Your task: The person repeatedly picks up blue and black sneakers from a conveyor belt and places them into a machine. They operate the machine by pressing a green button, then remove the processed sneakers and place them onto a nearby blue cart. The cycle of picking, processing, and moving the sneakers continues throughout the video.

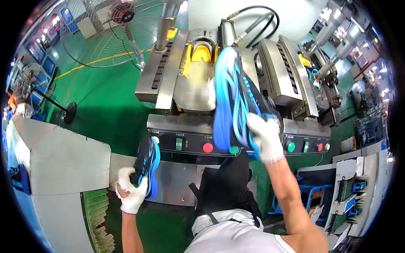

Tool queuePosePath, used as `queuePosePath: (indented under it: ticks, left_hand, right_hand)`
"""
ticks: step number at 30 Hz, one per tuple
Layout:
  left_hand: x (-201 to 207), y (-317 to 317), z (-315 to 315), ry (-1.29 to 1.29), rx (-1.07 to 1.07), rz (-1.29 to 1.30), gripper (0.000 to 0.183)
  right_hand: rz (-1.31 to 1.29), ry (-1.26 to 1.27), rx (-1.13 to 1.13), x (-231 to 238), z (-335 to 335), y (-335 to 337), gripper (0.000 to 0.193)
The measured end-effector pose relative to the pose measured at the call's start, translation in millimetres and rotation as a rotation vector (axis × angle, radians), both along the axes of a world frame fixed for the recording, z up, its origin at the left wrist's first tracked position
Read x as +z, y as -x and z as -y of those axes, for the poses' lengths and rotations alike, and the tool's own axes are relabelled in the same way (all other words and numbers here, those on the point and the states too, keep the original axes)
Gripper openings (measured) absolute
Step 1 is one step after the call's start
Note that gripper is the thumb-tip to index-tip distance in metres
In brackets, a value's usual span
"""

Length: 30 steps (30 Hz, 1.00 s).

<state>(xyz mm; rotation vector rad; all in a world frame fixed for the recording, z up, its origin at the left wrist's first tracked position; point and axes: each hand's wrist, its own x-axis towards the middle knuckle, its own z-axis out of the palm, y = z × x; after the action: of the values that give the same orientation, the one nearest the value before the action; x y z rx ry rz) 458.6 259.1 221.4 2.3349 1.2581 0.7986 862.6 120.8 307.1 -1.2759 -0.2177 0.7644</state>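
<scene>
My left hand [131, 190], in a white glove, is closed round a black shoe [142, 158] with a blue sole; it is held low at the left, in front of the machine's control panel. My right hand [265, 137], gloved the same, grips the end of another sneaker [228, 101]. That sneaker is raised in front of the machine, its light-blue to violet sole facing left and its dark upper to the right. Fingers on its far side are hidden. Behind it lies the metal machine's open bay [196, 88], with a yellow pad [201, 53] at its back.
The control panel [190, 139] carries red and green buttons. A second metal station [280, 76] stands right of the bay, black hoses [270, 21] behind. At the left are a large fan [122, 12] and a grey-white surface [63, 156]. A blue-framed cart [314, 198] stands lower right.
</scene>
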Motion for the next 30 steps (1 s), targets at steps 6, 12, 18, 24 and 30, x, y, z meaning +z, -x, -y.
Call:
queuePosePath:
  ticks: [6,12,18,24,30]
  left_hand:
    - [-110.8,64.4,27.4,0.163,0.081,-0.307,0.050]
    - [-137.6,78.8,36.7,0.104,0.047,-0.196,0.050]
    - [-148.1,76.2,35.1,0.228,0.046,-0.178,0.050]
    - [-138.9,75.7,37.9,0.366,0.064,-0.223,0.054]
    - [-139.2,77.4,39.2,0.380,0.052,-0.252,0.049]
  right_hand:
    - [0.385,0.251,0.397,41.4,-200.4,-69.1,0.038]
    - [0.299,0.490,0.335,-20.6,-308.3,-135.2,0.040]
    - [0.917,0.914,0.256,-91.5,-359.2,-154.6,0.052]
    - [0.813,0.939,0.375,-76.4,-336.9,-109.1,0.044]
    - [1.017,1.097,0.200,-72.8,-361.7,-109.3,0.044]
